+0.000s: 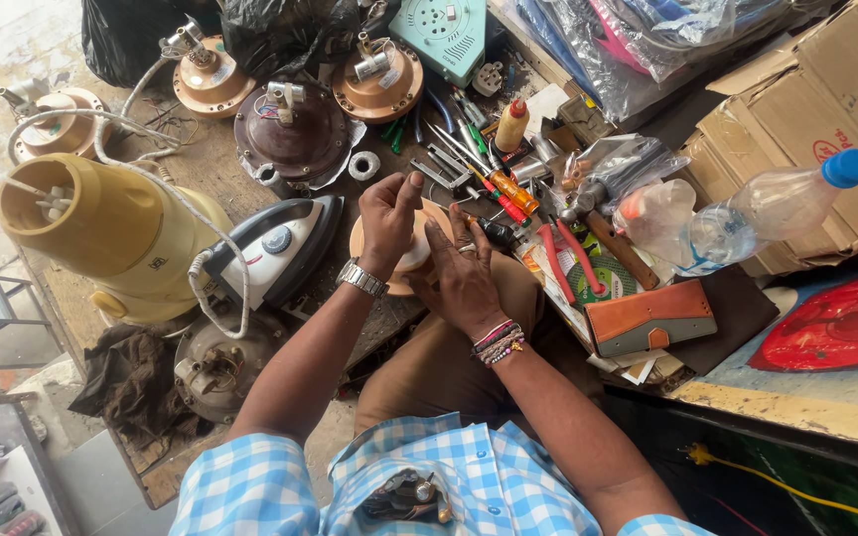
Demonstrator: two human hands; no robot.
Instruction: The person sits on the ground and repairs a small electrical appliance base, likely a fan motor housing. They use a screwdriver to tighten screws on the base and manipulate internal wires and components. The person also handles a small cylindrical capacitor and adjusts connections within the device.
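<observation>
Both hands work on a round tan fan motor housing (404, 260) held at the near edge of the cluttered bench (213, 171), above the person's lap. The left hand (387, 220), with a metal watch at the wrist, curls its fingers together over the housing's top rim. The right hand (461, 273), wearing bead bracelets, lies spread on the housing's right side, fingers apart. Just left sits a white clothes iron (280, 248); screwdrivers (494, 184) and red-handled pliers (560, 260) lie just right.
</observation>
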